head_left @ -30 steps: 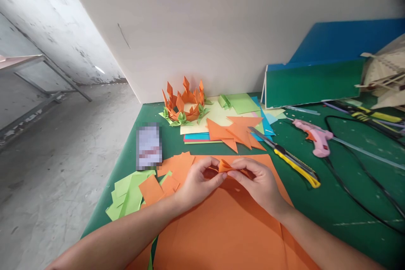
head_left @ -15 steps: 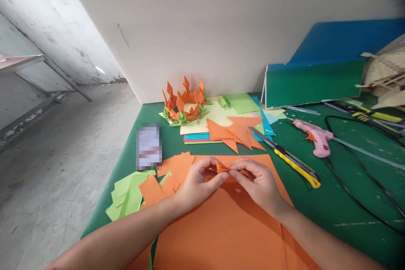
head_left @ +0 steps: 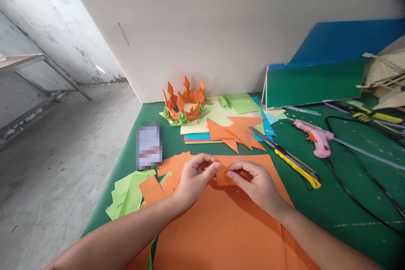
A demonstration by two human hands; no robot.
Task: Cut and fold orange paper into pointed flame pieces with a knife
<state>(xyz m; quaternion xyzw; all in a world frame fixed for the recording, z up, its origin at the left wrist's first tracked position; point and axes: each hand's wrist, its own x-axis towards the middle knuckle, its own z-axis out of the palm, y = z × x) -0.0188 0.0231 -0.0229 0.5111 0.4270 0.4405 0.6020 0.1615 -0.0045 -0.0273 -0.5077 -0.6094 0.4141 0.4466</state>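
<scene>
Between my two hands is a small piece of orange paper (head_left: 223,176), held just above a large orange sheet (head_left: 221,232). My left hand (head_left: 198,179) pinches its upper left edge between thumb and fingers. At the paper's right side, my right hand (head_left: 257,181) grips with thumb and bent fingers. Part of the paper is hidden behind the fingers, so its folds are hard to make out. Left of my hands lie loose orange paper squares (head_left: 151,190) and light green paper pieces (head_left: 131,196).
Behind stand an orange and green folded-paper crown (head_left: 180,107), orange cut-out shapes (head_left: 237,133) and stacked coloured paper (head_left: 196,136). To the right lie a yellow utility knife (head_left: 294,164) and a pink glue gun (head_left: 316,137) with its cord. A blurred-out box-like item (head_left: 148,145) sits at left.
The orange paper has turned between my fingers and now shows a broader flat face hanging lower. My left hand has shifted slightly left, and its thumb has moved to the paper's upper edge.
</scene>
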